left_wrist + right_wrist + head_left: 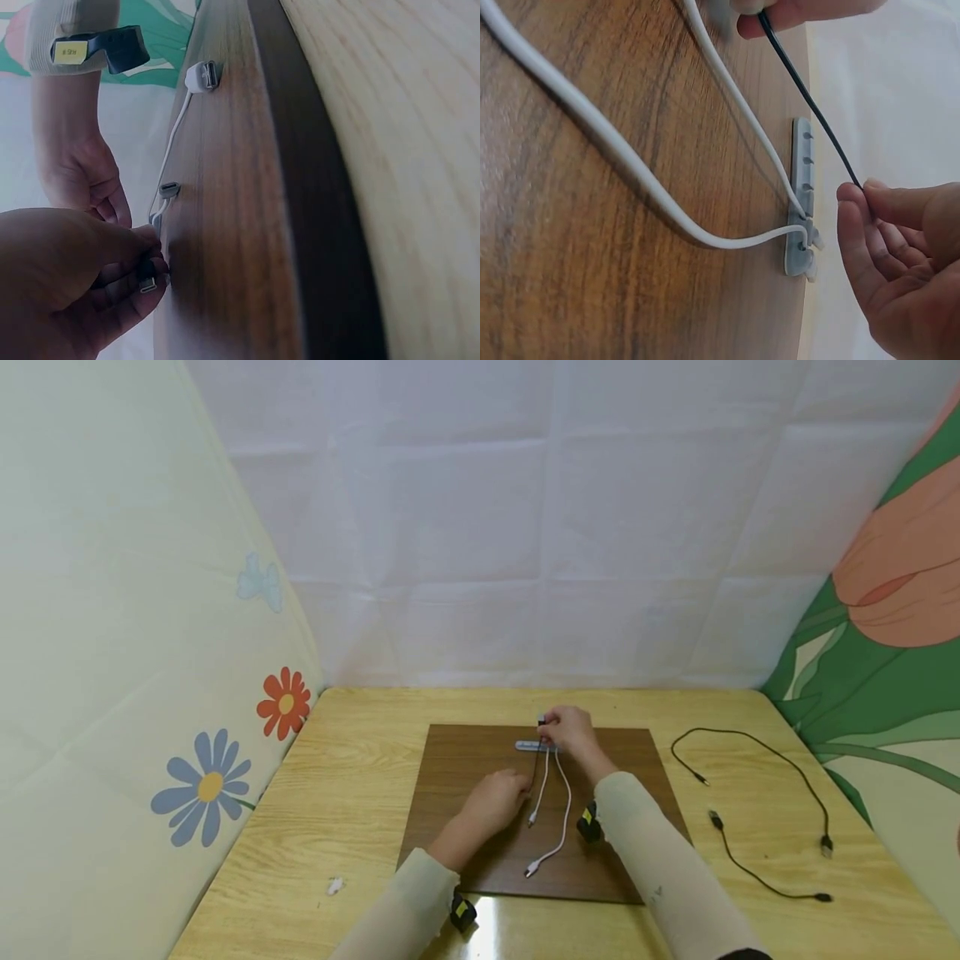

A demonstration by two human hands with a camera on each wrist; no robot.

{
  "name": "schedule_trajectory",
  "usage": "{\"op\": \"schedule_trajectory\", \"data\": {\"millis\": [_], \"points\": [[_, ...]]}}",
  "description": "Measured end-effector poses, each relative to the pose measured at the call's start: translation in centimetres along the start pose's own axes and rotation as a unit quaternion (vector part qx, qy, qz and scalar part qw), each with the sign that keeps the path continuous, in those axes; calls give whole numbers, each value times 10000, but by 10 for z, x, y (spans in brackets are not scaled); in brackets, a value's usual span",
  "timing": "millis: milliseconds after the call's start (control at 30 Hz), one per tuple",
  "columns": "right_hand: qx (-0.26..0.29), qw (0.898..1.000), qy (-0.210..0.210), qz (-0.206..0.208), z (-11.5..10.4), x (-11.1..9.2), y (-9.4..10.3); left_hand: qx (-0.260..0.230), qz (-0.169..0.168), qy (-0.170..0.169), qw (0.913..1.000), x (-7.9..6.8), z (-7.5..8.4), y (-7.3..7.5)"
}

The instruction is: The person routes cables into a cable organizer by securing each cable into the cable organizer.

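A thin black cable (810,97) runs taut between my two hands above a brown wooden board (457,760). My left hand (495,800) pinches it near one end; a small black plug with a metal tip (147,279) pokes out between thumb and fingers in the left wrist view. Farther back, my right hand (570,729) pinches the cable between thumb and fingertips. Just beside that hand is a grey cable clip strip (801,161) on the board's far edge. Two white cables (727,242) sit in neighbouring slots of the strip, while several other slots hold no cable.
The white cables' plugs (532,868) lie toward the board's front. On the yellow wood-grain table (337,793), a longer black cable (780,753) and a shorter black cable (750,870) lie at right. A small white scrap (335,886) is at left.
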State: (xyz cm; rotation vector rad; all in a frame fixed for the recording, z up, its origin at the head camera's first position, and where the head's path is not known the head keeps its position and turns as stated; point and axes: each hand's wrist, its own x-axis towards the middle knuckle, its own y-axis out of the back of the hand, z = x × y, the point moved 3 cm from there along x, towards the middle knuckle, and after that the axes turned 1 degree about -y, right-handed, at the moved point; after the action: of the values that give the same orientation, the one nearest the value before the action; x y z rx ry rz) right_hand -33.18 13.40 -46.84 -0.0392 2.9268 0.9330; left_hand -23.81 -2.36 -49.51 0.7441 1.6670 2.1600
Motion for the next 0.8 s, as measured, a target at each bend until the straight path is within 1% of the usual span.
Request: {"op": "schedule_trajectory", "data": {"millis": [167, 233, 367, 500, 633, 800], "points": [[15, 9998, -89, -171, 1, 2, -1, 58, 67, 78, 9999, 0, 1, 0], [-58, 9997, -94, -206, 2, 3, -1, 91, 86, 117, 9999, 0, 2, 0], [-259, 9993, -2, -254, 5, 7, -3, 141, 85, 178, 9997, 0, 2, 2], [-375, 9987, 69, -347, 5, 9, -6, 82, 27, 260, 9996, 0, 1, 1], [-566, 9975, 94, -413, 4, 10, -7, 2, -15, 340, 9994, 1, 0, -1], [-955, 9946, 179, -357, 3, 12, -8, 12, -5, 398, 9992, 1, -1, -4]]}}
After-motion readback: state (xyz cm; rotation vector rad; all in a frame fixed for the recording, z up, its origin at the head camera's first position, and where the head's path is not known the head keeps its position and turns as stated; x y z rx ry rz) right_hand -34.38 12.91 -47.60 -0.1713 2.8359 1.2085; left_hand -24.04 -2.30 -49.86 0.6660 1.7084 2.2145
